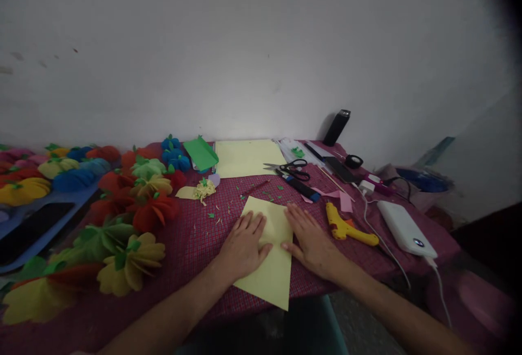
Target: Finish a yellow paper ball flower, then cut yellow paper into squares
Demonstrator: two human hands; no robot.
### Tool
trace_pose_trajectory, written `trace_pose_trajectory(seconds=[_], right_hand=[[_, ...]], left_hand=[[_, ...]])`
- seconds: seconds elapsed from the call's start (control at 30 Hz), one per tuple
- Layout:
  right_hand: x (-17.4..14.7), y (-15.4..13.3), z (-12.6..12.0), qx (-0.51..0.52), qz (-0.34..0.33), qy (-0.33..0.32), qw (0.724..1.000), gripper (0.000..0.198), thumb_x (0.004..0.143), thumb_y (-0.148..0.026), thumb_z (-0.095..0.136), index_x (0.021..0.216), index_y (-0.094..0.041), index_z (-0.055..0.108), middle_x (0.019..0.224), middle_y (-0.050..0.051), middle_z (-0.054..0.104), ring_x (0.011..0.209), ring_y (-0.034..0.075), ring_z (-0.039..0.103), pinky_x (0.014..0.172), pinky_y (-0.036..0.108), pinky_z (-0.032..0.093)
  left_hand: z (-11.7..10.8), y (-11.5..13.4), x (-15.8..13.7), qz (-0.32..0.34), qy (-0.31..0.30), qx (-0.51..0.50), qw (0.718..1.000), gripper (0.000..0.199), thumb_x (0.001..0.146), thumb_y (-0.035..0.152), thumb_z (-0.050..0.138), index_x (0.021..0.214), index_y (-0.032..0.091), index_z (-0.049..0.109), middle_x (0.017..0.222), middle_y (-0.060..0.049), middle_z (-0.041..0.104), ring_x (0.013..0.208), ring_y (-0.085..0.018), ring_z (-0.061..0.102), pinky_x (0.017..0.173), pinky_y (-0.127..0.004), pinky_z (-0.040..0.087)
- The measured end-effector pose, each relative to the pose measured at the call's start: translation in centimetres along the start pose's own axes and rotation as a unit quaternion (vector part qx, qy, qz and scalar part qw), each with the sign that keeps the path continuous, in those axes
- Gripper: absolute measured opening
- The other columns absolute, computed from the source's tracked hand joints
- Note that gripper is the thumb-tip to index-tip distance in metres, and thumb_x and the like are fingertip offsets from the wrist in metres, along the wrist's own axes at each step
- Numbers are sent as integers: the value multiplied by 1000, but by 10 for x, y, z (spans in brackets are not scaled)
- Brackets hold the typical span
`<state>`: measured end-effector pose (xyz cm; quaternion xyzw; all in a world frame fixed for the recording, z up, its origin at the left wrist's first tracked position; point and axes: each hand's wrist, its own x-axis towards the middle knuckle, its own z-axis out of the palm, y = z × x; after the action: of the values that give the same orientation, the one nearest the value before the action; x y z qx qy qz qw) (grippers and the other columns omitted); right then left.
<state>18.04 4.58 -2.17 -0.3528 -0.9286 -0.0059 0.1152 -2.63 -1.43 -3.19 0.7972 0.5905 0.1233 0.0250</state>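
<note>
It's dim in here; the wall [244,61] is palest low down, the black cylinder [337,126] casts a soft shadow, the upper right corner blackens.

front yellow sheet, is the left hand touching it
Touching. The head view shows the left hand lying palm down across the front yellow sheet, fingers and thumb resting on it.

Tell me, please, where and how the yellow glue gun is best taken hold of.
Probably by the handle, with the right hand coming from above and the right: the yellow glue gun lies on its side, its slim handle pointing rightward and its nozzle pointing toward the wall.
</note>
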Motion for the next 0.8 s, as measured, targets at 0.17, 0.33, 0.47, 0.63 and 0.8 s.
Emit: trace_pose_trajectory(seconds=[0.17, 0.33, 0.47, 0.63, 0.8], right_hand=[[-11, -15, 5, 52, -50, -80, 994, 72, 83, -55, 36, 139, -12, 21, 143, 15, 22, 133, 24, 13, 106, 46, 17], [-8, 1, 8, 36, 24, -76, 996, 75, 82, -59, 34, 138, -11, 22, 143, 15, 22, 133, 25, 15, 106, 48, 15], [-4, 9, 9, 19, 47, -78, 996, 73, 83, -61, 29, 138, -13, 23, 143, 13, 24, 132, 24, 18, 105, 47, 16], [1, 16, 11, -16, 89, -55, 994, 75, 82, -62, 28, 136, -11, 28, 141, 15, 29, 130, 25, 23, 104, 48, 18], [6, 17, -6, -32, 73, -8, 997, 73, 83, -60, 29, 135, -8, 31, 141, 15, 29, 131, 25, 19, 106, 46, 15]], left_hand=[[1, 0, 0, 0, 2, 7, 1000, 60, 86, 48, 34, 136, 18, 26, 142, -6, 30, 131, -26, 19, 105, -41, 19], [-1, 0, 1, 10, 0, 7, 1000, 57, 86, 46, 36, 137, 24, 24, 143, -4, 27, 130, -27, 20, 104, -43, 21], [-1, 0, 3, 21, -2, 7, 1000, 47, 87, 43, 36, 133, 32, 31, 145, -1, 20, 130, -27, 20, 102, -45, 22], [-1, 0, 3, 26, -12, 6, 1000, 45, 88, 43, 34, 132, 33, 32, 142, 2, 30, 130, -28, 18, 102, -47, 21], [-2, 1, 1, 23, -6, 0, 1000, 45, 88, 44, 32, 132, 33, 32, 142, 2, 31, 130, -27, 18, 102, -46, 21]])
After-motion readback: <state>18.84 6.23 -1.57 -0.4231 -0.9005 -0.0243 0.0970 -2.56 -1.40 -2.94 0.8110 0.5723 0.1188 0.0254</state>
